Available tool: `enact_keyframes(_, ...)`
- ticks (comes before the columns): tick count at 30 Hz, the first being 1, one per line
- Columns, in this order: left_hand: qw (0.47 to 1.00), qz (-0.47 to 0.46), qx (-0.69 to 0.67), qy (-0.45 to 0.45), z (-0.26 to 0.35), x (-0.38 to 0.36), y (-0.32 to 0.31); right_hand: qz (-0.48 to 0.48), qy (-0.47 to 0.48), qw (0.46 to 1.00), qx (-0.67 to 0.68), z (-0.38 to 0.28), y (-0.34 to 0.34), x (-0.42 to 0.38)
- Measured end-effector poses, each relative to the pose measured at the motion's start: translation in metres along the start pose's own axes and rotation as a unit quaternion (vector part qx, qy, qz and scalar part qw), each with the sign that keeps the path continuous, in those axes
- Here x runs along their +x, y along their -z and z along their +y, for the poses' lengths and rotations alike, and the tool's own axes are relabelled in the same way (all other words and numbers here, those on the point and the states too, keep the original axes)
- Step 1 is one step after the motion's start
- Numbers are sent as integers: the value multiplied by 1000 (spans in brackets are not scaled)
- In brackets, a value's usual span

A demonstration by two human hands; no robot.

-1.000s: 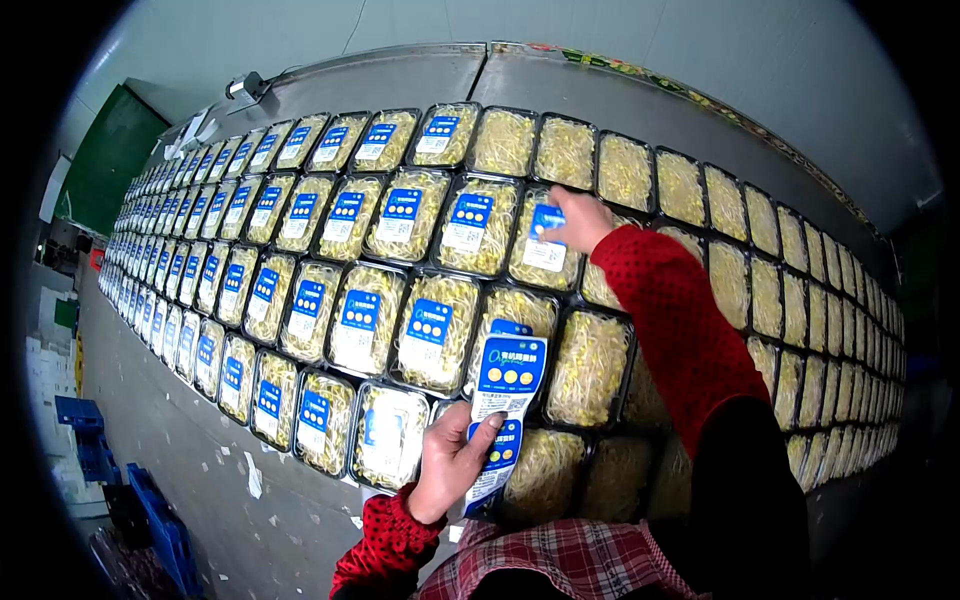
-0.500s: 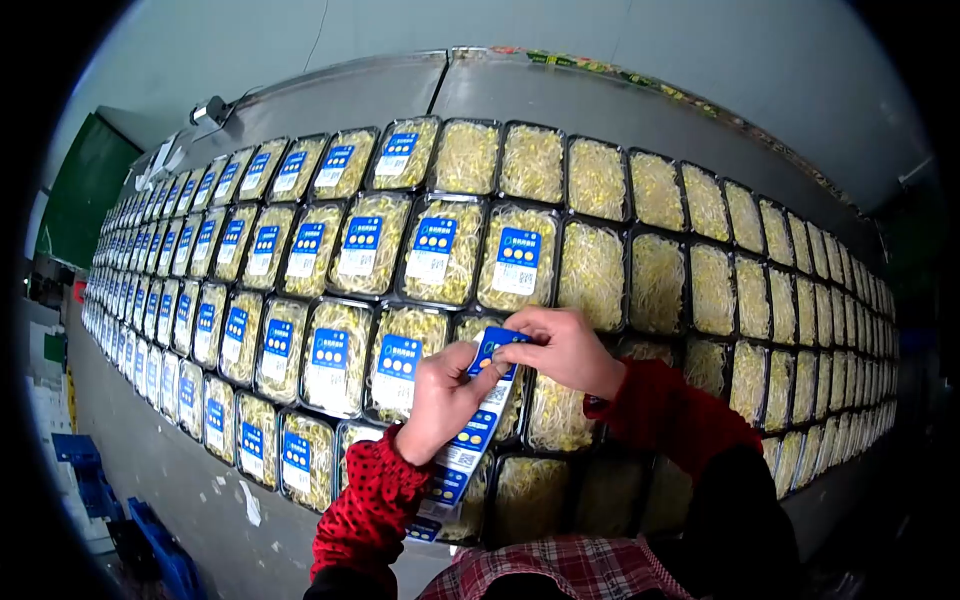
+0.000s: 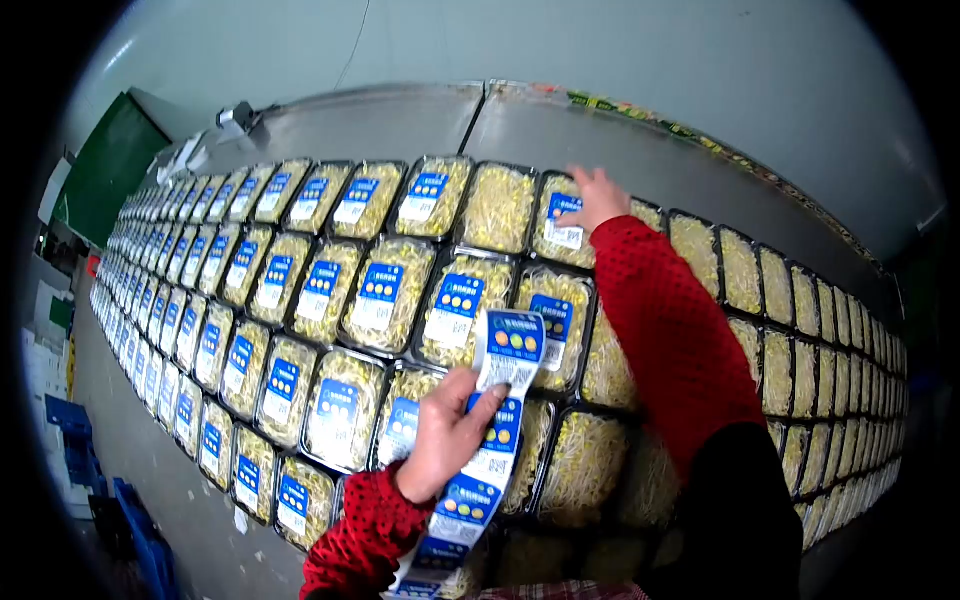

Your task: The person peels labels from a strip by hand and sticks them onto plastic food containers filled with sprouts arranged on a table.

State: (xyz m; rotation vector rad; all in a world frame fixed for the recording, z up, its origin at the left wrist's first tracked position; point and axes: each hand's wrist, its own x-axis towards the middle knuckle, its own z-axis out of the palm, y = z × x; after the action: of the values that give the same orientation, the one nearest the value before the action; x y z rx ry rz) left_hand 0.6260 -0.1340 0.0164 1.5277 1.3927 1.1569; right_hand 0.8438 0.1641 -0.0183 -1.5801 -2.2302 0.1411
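Observation:
My left hand (image 3: 447,425) is closed on a strip of blue and white labels (image 3: 480,495), which hangs down toward my body with its top end curling up. At the back row my right hand (image 3: 600,200) reaches over a tray of bean sprouts (image 3: 553,252), fingers spread. Its thumb touches a blue and white label (image 3: 566,207) lying on that tray's top. Just left of it is a tray of sprouts (image 3: 498,207) without a label. A labelled tray (image 3: 556,325) sits partly behind the strip's top end.
Rows of black sprout trays cover the metal table (image 3: 380,122); labelled trays (image 3: 380,300) fill the left, unlabelled ones (image 3: 740,270) the right. A small grey device (image 3: 237,118) stands at the back left. Blue crates (image 3: 145,540) lie on the floor at left.
My right hand has left the label strip and moved to a back-row tray, where a label now lies. My left hand keeps the strip. The view has shifted.

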Motion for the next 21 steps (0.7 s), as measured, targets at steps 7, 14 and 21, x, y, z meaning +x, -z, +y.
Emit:
enact_keyframes(7,1000,13,20,-5,-18,14,1,-318,2,781,538,-86,36,-118)
enact_keyframes(14,997,49,8,59,-24,36,13,-131,58,857,495,-108,33,-123)
enact_keyframes(21,979,70,-107,160,-22,16,25,-21,19,977,211,-69,-39,58)
